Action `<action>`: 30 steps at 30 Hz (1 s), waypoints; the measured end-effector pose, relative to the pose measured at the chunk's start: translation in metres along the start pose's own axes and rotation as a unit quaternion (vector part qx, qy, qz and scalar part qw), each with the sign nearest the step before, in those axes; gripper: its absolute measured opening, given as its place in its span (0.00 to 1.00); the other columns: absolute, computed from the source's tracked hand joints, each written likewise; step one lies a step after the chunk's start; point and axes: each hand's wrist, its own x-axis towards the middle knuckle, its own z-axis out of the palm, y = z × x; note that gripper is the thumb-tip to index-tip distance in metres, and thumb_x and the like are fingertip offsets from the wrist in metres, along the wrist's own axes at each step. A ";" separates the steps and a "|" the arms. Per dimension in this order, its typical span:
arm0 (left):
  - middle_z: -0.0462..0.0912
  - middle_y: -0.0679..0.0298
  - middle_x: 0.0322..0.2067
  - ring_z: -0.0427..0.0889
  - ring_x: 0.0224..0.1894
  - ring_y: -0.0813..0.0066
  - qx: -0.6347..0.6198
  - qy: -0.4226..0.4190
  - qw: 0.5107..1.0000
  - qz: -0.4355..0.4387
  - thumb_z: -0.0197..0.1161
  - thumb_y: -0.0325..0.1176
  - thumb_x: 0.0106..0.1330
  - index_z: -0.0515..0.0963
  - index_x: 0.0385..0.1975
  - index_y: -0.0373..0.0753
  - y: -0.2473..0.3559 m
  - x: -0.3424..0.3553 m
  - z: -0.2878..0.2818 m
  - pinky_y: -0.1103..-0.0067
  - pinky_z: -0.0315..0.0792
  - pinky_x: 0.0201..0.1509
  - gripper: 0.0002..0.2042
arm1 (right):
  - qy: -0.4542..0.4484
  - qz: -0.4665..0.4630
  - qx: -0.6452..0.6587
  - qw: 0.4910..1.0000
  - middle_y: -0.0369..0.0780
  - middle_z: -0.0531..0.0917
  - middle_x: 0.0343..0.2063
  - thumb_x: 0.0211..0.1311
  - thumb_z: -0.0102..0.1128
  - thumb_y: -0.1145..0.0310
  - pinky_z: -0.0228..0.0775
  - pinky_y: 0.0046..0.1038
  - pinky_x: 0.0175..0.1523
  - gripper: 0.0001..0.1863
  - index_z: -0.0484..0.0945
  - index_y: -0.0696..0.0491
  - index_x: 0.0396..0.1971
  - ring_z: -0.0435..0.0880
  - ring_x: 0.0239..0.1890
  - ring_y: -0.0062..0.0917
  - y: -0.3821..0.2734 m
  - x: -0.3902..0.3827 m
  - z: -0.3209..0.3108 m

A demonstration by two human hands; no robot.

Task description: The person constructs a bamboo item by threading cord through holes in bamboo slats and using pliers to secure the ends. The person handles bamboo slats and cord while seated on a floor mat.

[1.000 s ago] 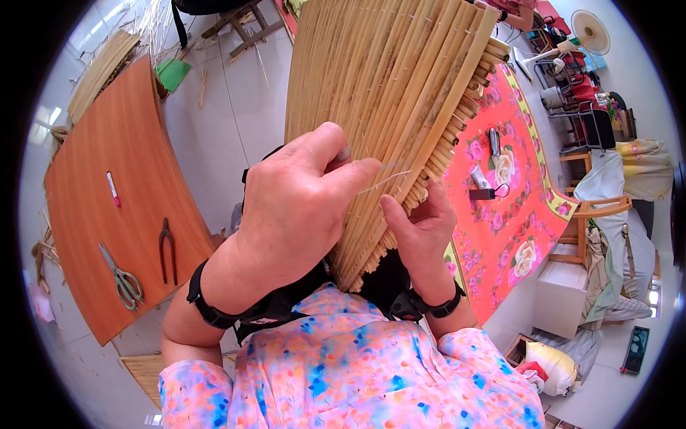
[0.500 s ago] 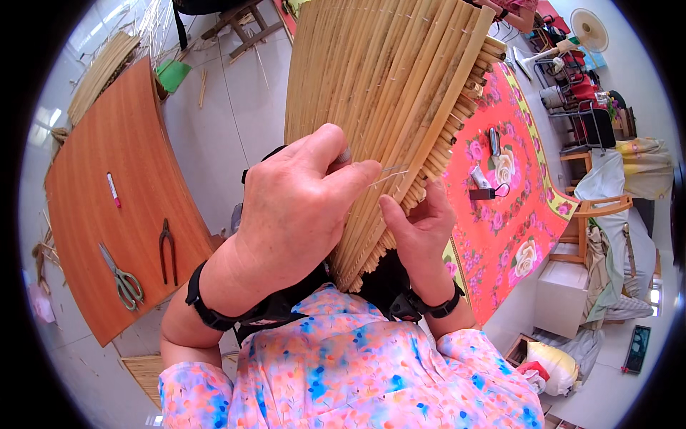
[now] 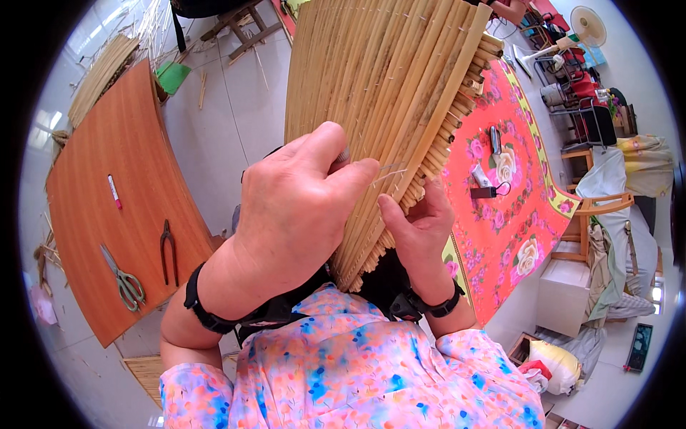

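Note:
A mat of pale bamboo slats (image 3: 379, 64), stitched with white thread, fans upward through the middle of the view, its tube ends bunched along the right edge. My left hand (image 3: 300, 204) is closed over it in a pinch, holding what looks like a thin needle (image 3: 393, 165) with white thread. A metal thimble shows partly behind my left fingers. My right hand (image 3: 421, 232) grips the mat's right edge, thumb on the slats and fingers partly hidden behind it.
On the left, a wooden board (image 3: 114, 150) carries scissors (image 3: 123, 282), pliers (image 3: 168, 254) and a marker (image 3: 114, 191). A red floral cloth (image 3: 507, 229) with small tools lies right, near chairs (image 3: 597, 206) and a fan (image 3: 587, 27). A person's arm (image 3: 507, 10) shows at top right.
My left hand has shifted very slightly leftward and down near the wrist. Both grips look the same, and the mat is almost still.

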 end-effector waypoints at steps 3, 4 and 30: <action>0.68 0.61 0.23 0.74 0.23 0.64 0.001 -0.006 1.000 0.019 0.64 0.23 0.52 0.82 0.33 0.37 0.000 0.005 -0.003 0.73 0.68 0.25 0.08 | 0.006 -0.019 -0.023 1.000 0.37 0.68 0.38 0.47 0.69 0.78 0.65 0.17 0.32 0.16 0.72 0.63 0.35 0.71 0.35 0.16 0.004 -0.001 -0.002; 0.68 0.61 0.23 0.74 0.23 0.64 0.004 -0.010 1.000 0.027 0.64 0.23 0.52 0.82 0.33 0.37 -0.001 0.006 -0.004 0.72 0.68 0.25 0.08 | 0.010 -0.026 -0.025 0.999 0.37 0.69 0.38 0.47 0.69 0.78 0.65 0.17 0.32 0.16 0.72 0.63 0.34 0.71 0.34 0.15 0.005 0.000 -0.002; 0.70 0.62 0.27 0.70 0.26 0.74 0.001 -0.118 0.988 -0.098 0.65 0.18 0.55 0.81 0.37 0.31 -0.012 -0.019 -0.051 0.82 0.65 0.28 0.09 | -0.007 -0.110 0.173 0.979 0.43 0.76 0.38 0.40 0.65 0.77 0.75 0.28 0.39 0.32 0.77 0.55 0.53 0.79 0.35 0.32 -0.002 -0.006 0.050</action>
